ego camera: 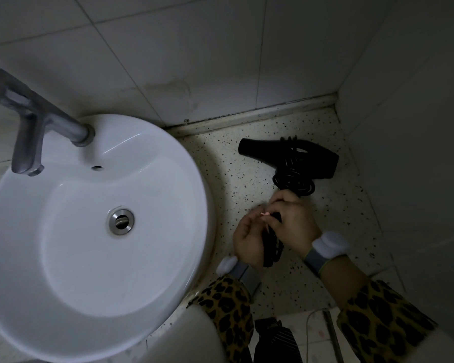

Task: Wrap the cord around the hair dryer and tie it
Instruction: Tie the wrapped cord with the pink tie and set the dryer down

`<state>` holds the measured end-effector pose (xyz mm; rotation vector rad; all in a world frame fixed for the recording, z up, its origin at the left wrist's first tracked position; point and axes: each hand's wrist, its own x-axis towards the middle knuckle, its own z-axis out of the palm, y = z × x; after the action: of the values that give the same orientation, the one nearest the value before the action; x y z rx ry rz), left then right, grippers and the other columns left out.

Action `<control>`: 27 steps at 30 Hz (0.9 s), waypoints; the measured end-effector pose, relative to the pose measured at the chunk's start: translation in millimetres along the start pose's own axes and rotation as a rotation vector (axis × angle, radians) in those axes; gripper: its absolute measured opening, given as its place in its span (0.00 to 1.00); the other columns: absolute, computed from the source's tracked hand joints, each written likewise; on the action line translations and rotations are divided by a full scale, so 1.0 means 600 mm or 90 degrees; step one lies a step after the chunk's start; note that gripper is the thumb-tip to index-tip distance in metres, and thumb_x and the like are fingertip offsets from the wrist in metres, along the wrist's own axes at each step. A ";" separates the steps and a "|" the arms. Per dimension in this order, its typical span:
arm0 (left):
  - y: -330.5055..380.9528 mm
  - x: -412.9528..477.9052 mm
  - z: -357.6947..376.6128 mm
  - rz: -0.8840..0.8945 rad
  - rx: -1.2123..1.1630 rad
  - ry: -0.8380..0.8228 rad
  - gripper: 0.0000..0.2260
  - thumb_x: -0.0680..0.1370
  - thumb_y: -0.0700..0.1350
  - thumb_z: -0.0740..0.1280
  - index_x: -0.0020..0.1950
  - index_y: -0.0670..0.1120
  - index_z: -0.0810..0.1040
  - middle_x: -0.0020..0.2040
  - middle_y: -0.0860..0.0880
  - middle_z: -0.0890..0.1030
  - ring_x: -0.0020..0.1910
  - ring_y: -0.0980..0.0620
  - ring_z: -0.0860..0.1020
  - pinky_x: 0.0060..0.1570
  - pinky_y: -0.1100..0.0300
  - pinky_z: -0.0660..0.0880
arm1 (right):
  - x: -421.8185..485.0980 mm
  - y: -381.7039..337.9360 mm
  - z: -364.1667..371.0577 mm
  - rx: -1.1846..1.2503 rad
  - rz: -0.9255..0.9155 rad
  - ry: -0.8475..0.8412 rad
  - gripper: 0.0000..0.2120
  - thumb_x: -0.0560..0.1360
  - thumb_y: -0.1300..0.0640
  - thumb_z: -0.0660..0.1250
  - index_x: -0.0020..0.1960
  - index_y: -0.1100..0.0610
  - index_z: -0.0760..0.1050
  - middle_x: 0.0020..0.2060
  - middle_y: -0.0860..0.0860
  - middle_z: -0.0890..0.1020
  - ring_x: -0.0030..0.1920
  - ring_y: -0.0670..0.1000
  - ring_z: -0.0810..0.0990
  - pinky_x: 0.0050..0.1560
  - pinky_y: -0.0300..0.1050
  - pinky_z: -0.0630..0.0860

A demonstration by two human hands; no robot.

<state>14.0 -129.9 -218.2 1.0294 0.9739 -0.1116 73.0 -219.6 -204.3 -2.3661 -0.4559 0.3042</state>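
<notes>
A black hair dryer (299, 157) lies on the speckled countertop (247, 184), nozzle pointing left, right of the sink. Black cord (294, 183) is coiled in several loops around its handle. The loose end of the cord (271, 247) runs down between my hands as a bunched strand. My left hand (248, 238) grips that strand from the left. My right hand (295, 224) closes on it from the right, just below the coiled handle. The fingertips of both hands meet over the cord. Both wrists wear white bands.
A round white basin (168, 271) with a metal drain (121, 221) fills the left side, with a grey tap (34, 127) over it. Tiled walls (220, 61) close the counter at the back and right. The counter's front edge (299, 311) lies just below my forearms.
</notes>
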 end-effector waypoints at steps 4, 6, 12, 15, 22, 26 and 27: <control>0.002 0.012 -0.003 -0.072 -0.022 0.002 0.09 0.81 0.41 0.64 0.53 0.38 0.82 0.48 0.36 0.83 0.48 0.38 0.81 0.55 0.38 0.77 | -0.005 0.005 0.005 0.001 -0.001 0.011 0.04 0.68 0.66 0.73 0.40 0.67 0.81 0.49 0.59 0.78 0.47 0.56 0.79 0.47 0.43 0.76; 0.007 0.016 -0.004 -0.119 -0.030 -0.009 0.09 0.80 0.40 0.65 0.55 0.37 0.81 0.49 0.36 0.84 0.50 0.37 0.82 0.55 0.37 0.78 | -0.008 0.010 0.007 -0.002 -0.002 0.012 0.04 0.68 0.66 0.73 0.39 0.67 0.81 0.50 0.60 0.78 0.49 0.56 0.79 0.48 0.42 0.76; 0.009 0.030 0.017 -0.127 0.034 0.069 0.08 0.80 0.39 0.65 0.49 0.39 0.83 0.45 0.38 0.85 0.43 0.43 0.83 0.50 0.44 0.81 | -0.012 0.012 0.020 -0.042 -0.001 0.029 0.05 0.65 0.66 0.73 0.34 0.66 0.79 0.47 0.60 0.78 0.48 0.59 0.77 0.46 0.49 0.78; 0.008 0.043 0.028 -0.129 0.036 0.125 0.10 0.80 0.40 0.65 0.41 0.44 0.81 0.34 0.46 0.83 0.35 0.48 0.82 0.41 0.58 0.82 | -0.013 0.013 0.024 -0.113 -0.012 0.049 0.07 0.63 0.62 0.74 0.30 0.61 0.78 0.40 0.55 0.79 0.44 0.57 0.76 0.39 0.47 0.75; 0.023 0.058 0.052 -0.116 0.045 0.211 0.13 0.82 0.41 0.61 0.42 0.37 0.81 0.39 0.40 0.80 0.36 0.46 0.78 0.44 0.54 0.80 | -0.034 0.033 0.031 -0.104 0.031 0.050 0.05 0.62 0.62 0.73 0.32 0.62 0.78 0.39 0.57 0.78 0.42 0.60 0.76 0.39 0.50 0.75; 0.030 0.066 0.065 -0.088 -0.021 0.243 0.11 0.82 0.37 0.60 0.50 0.32 0.79 0.39 0.40 0.78 0.36 0.45 0.76 0.44 0.52 0.79 | -0.052 0.042 0.035 -0.064 0.047 0.056 0.06 0.63 0.62 0.74 0.33 0.62 0.78 0.38 0.59 0.76 0.38 0.60 0.75 0.36 0.52 0.75; 0.029 0.069 0.066 -0.084 -0.031 0.246 0.10 0.81 0.37 0.60 0.50 0.33 0.79 0.36 0.40 0.78 0.33 0.46 0.75 0.39 0.57 0.78 | -0.054 0.044 0.037 -0.061 0.053 0.059 0.06 0.64 0.62 0.74 0.33 0.62 0.77 0.38 0.59 0.76 0.37 0.60 0.75 0.35 0.52 0.75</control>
<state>71.9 -136.2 -230.4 0.9601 1.3899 0.0045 42.2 -238.1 -235.4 -2.4854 -0.3347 0.2139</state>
